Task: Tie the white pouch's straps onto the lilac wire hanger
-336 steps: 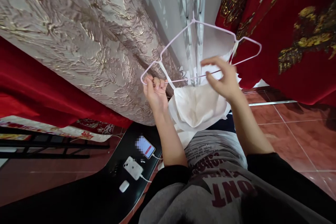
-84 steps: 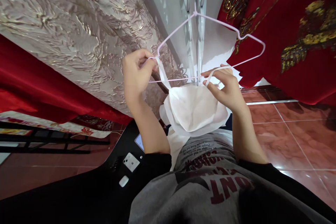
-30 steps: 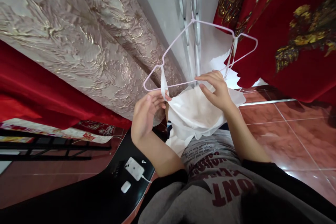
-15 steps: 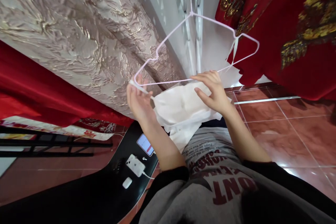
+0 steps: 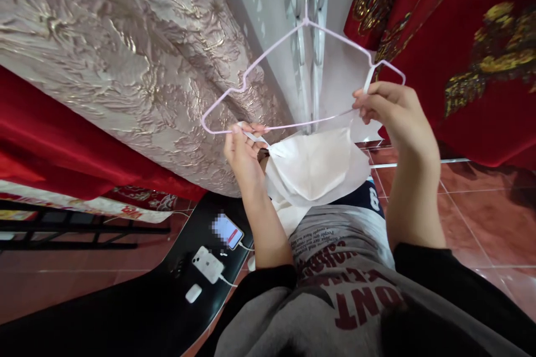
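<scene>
Up from the garment's top edge half a second ago, the right hand [image 5: 393, 111] now sits at the hanger's right shoulder, while the left hand [image 5: 245, 156] has stayed low on the left.

Nearest the camera, at six o'clock, is a grey sweatshirt [image 5: 347, 290] with red lettering. At seven o'clock a black surface [image 5: 125, 312] carries a lit phone [image 5: 227, 231], a white phone [image 5: 208, 264] on a cable and a small white case [image 5: 193, 293].

Above these, the left hand is closed, thumb and fingers pinching the left strap [image 5: 255, 136] just under the hanger's bottom bar. The white garment [image 5: 318, 170] sags between the two hands, right of the left hand and below the bar, its lower edge over the sweatshirt.

At two o'clock the right hand is curled shut around the right strap [image 5: 368, 77], which runs up to the notch in the hanger's shoulder (whether it is hooked into that notch is hard to tell).

The pale wire hanger [image 5: 293, 124] spreads from nine to two o'clock, its hook rising at twelve o'clock beside a white rail [image 5: 320, 39].

Farther back, brocade cloth [image 5: 125, 56] fills ten o'clock, red cloth [image 5: 460, 39] with gold embroidery hangs at two, and a red tiled floor [image 5: 473, 206] shows at four.
</scene>
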A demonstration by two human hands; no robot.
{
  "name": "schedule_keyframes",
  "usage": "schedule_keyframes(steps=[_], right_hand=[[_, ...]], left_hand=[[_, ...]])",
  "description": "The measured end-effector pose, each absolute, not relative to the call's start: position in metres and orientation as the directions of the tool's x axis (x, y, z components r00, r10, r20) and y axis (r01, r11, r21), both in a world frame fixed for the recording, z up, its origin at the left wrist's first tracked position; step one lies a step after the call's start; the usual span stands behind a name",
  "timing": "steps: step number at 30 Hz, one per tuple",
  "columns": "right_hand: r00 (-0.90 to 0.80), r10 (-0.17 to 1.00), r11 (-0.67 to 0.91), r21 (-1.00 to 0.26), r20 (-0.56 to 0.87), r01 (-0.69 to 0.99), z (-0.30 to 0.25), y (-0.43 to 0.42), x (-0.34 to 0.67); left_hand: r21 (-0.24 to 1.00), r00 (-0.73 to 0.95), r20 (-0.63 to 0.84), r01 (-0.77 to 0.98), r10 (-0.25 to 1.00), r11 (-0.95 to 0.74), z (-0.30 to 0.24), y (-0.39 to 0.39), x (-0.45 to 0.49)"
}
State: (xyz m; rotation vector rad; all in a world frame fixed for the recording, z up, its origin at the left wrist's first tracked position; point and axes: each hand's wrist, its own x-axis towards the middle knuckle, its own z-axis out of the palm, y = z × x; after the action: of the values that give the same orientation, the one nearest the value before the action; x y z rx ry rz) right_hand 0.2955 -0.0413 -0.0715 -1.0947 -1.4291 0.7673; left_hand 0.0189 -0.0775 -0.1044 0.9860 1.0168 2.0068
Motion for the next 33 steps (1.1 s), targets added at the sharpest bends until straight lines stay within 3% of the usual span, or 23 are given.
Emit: schedule_keyframes(steps=[2,5,7,10,13,15,16,18,21,25,30,33], right_hand=[[0.090,0.889,0.435,-0.890,0.449,0.139,-0.053,-0.037,0.292],[0.352,0.726,0.606,-0.792,0.590,0.078,-0.040,-0.021,0.295],[0.544,0.595,0.665,-0.742,0.592,0.081,-0.045,-0.007,0.306],[0.786,0.336,0.707,-0.691,0.520,0.155,-0.063,-0.003,0.323],[0.881,0.024,0.814,-0.521,0.472,0.257,-0.076,-0.029,0.318],[0.826,0.118,0.827,-0.515,0.551,0.225,-0.079,-0.053,0.301],[0.741,0.222,0.810,-0.543,0.634,0.222,-0.079,-0.063,0.291],[0.410,0.485,0.743,-0.612,0.772,0.272,-0.079,-0.075,0.271],[-0.007,0.692,0.655,-0.623,0.722,0.428,-0.085,-0.072,0.251],[-0.062,0.742,0.595,-0.613,0.667,0.520,-0.098,-0.059,0.244],[-0.043,0.718,0.610,-0.599,0.694,0.518,-0.100,-0.062,0.250],[-0.075,0.725,0.617,-0.597,0.685,0.512,-0.096,-0.067,0.253]], left_hand=[[0.853,-0.485,0.313,-0.234,0.816,-0.467,-0.105,-0.075,0.019],[0.852,-0.462,0.304,-0.259,0.833,-0.455,-0.107,-0.073,0.018],[0.843,-0.460,0.307,-0.274,0.833,-0.462,-0.106,-0.074,0.017],[0.824,-0.477,0.318,-0.288,0.819,-0.488,-0.104,-0.075,0.016],[0.841,-0.451,0.279,-0.310,0.848,-0.442,-0.103,-0.075,0.019],[0.852,-0.419,0.243,-0.338,0.875,-0.399,-0.104,-0.075,0.023],[0.853,-0.409,0.231,-0.351,0.883,-0.386,-0.105,-0.075,0.025],[0.854,-0.412,0.222,-0.355,0.884,-0.380,-0.107,-0.075,0.028],[0.872,-0.443,0.237,-0.295,0.865,-0.390,-0.109,-0.076,0.027],[0.864,-0.551,0.300,-0.188,0.779,-0.466,-0.114,-0.079,0.006],[0.762,-0.712,0.519,0.135,0.473,-0.634,-0.121,-0.082,-0.034],[0.719,-0.639,0.607,0.188,0.472,-0.670,-0.110,-0.079,-0.047]])
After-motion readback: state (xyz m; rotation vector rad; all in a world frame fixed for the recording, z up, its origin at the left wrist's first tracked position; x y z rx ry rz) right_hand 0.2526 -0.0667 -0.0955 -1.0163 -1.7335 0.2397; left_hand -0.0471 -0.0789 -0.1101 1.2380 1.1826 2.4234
